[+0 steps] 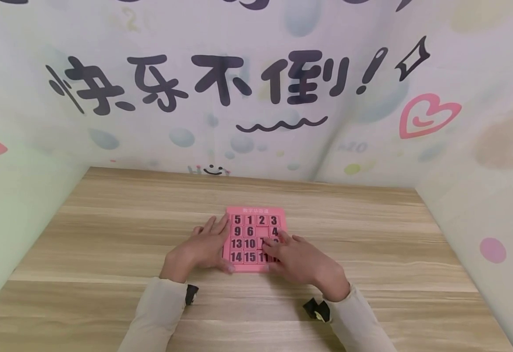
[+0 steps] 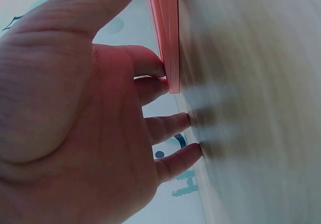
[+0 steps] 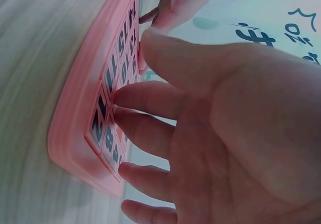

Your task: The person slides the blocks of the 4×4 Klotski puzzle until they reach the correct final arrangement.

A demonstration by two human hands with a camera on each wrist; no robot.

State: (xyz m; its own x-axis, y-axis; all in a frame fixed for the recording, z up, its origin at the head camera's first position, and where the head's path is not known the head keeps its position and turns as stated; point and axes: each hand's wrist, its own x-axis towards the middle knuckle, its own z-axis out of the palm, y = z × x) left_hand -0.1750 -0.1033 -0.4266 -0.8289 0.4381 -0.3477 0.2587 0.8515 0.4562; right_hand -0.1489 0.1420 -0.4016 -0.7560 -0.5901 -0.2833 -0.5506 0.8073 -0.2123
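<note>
A pink number slide puzzle [image 1: 249, 268] lies flat on the wooden table, with black numbers on its square tiles. One bare slot [image 1: 262, 231] shows in the second row, between the 6 and the 4. My left hand [image 1: 204, 248] holds the puzzle's left side, thumb at the near corner and fingertips along the edge; two fingers touch the table in the left wrist view. Over the lower right tiles, my right hand [image 1: 299, 258] touches the tile face near the 7 with its extended fingertips [image 3: 123, 96]. Its fingers partly hide the 7, 8, 11 and 12.
The wood-grain table [image 1: 142, 220] meets a white printed backdrop [image 1: 256, 146] with black lettering behind and at both sides. Pale sleeves [image 1: 155, 308] cover both forearms, and a small black item shows at each wrist.
</note>
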